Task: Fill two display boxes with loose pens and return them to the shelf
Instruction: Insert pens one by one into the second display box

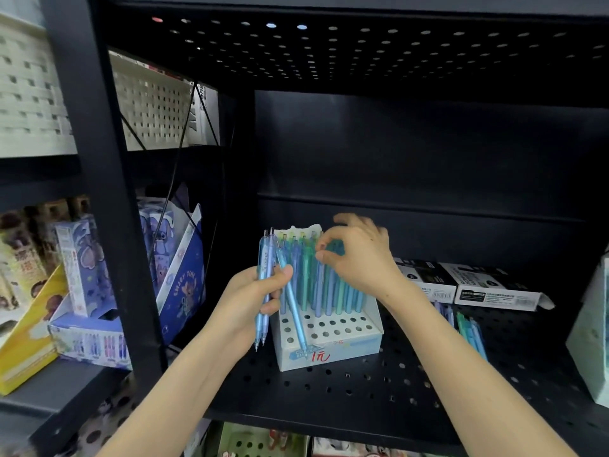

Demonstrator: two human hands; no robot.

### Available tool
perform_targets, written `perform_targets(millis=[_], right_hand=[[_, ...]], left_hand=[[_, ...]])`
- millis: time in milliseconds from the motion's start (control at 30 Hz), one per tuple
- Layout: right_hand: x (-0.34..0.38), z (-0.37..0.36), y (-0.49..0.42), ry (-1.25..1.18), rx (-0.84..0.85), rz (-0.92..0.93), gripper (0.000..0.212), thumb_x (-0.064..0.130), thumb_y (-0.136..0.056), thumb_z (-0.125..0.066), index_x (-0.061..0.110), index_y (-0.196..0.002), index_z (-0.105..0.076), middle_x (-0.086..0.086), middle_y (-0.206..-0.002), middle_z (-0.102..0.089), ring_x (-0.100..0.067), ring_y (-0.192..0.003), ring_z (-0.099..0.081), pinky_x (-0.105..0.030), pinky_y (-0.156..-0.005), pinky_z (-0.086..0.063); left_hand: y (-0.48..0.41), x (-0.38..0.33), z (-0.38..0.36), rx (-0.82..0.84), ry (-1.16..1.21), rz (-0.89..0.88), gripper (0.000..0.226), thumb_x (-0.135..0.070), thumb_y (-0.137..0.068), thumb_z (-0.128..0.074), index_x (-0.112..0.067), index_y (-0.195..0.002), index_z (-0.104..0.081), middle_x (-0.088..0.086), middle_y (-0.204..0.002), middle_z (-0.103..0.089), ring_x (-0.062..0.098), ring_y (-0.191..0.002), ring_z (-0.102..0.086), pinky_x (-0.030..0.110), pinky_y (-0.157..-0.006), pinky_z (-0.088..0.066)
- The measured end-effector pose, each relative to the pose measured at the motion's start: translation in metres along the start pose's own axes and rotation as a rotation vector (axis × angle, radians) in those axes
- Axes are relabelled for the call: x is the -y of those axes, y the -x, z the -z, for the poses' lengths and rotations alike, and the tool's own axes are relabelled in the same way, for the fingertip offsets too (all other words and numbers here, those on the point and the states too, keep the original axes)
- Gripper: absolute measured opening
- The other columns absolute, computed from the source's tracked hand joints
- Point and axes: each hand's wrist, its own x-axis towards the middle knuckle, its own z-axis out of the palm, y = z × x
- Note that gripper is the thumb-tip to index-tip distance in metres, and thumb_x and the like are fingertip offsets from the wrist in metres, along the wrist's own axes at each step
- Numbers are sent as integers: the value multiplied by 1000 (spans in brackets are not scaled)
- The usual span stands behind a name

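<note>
Standing at far left, in the neighbouring bay, are purple and yellow cartoon-printed stationery cartons point(85, 268). Next, the left hand point(250, 298) curls its fingers round three translucent blue plastic pens point(266, 258), tips down, just beside the white cardboard display box point(329, 349). The box sits on the black perforated metal shelf point(362, 394), its rear rows filled with upright blue and green pens point(306, 278). The right hand point(359, 258) pinches one of them by its top, thumb against forefinger. Further right, loose blue-green pens point(469, 328) lie on the shelf.
</note>
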Motion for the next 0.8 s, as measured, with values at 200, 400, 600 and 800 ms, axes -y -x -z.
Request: perform_targets(millis=[200, 400, 600, 800], right_hand=[[22, 7, 21, -363, -189, 30, 26, 52, -76, -64, 33, -92, -69, 16, -110, -57, -8, -110, -44, -30, -99, -29], [39, 11, 26, -495, -20, 27, 18, 35, -81, -67, 20, -73, -72, 10, -73, -67, -3, -76, -59, -28, -75, -49], [22, 28, 21, -566, -321, -56, 12, 24, -87, -63, 18, -85, -73, 12, -81, -69, -3, -78, -63, -30, -79, -52], [16, 6, 22, -405, -356, -38, 12, 26, -86, -64, 20, -94, -69, 13, -73, -62, -14, -82, -62, -44, -88, -46]], left_hand=[[10, -6, 2, 47, -33, -88, 16, -20, -77, -69, -10, -76, -55, -2, -58, -41, 4, -42, -29, 12, -41, -28], [16, -10, -11, 28, -214, -270, 16, -19, -77, -72, -8, -79, -60, -13, -51, -48, 0, -41, -41, 10, -43, -33], [13, -19, 1, 34, -108, -238, 28, -34, -88, -52, -11, -94, -67, 1, -72, -46, 7, -56, -35, 13, -43, -30], [9, -16, 8, -8, -86, -182, 25, -19, -97, -46, -4, -97, -65, 1, -68, -46, 5, -53, -37, 14, -41, -31]])
